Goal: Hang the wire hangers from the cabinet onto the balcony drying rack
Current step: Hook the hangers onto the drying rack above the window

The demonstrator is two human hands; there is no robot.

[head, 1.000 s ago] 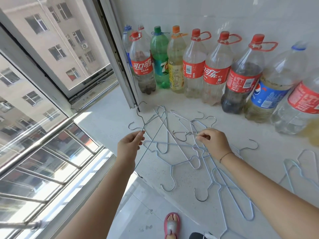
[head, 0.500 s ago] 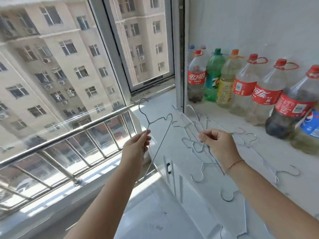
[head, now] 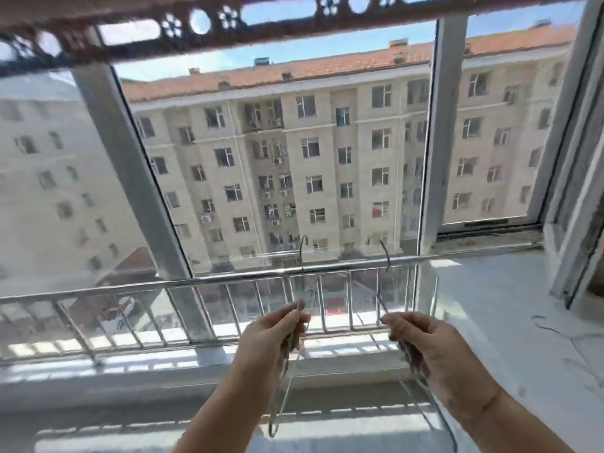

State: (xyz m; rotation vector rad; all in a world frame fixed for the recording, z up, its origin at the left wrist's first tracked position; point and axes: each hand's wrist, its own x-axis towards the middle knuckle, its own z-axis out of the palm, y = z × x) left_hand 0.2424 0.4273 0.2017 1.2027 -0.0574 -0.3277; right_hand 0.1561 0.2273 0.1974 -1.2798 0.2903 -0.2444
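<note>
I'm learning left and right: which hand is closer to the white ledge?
Right. The right hand, pinching a wire hanger, is just beside the white ledge; the left hand, pinching the other hanger, is farther left, away from it.

Two bare hands are shown, the left hand (head: 274,341) and the right hand (head: 421,348), each joined to a forearm that is left uncovered as far as the lower edge. A thin dark cord bracelet (head: 490,399) is worn round the right wrist; its detail is blurred.
</note>
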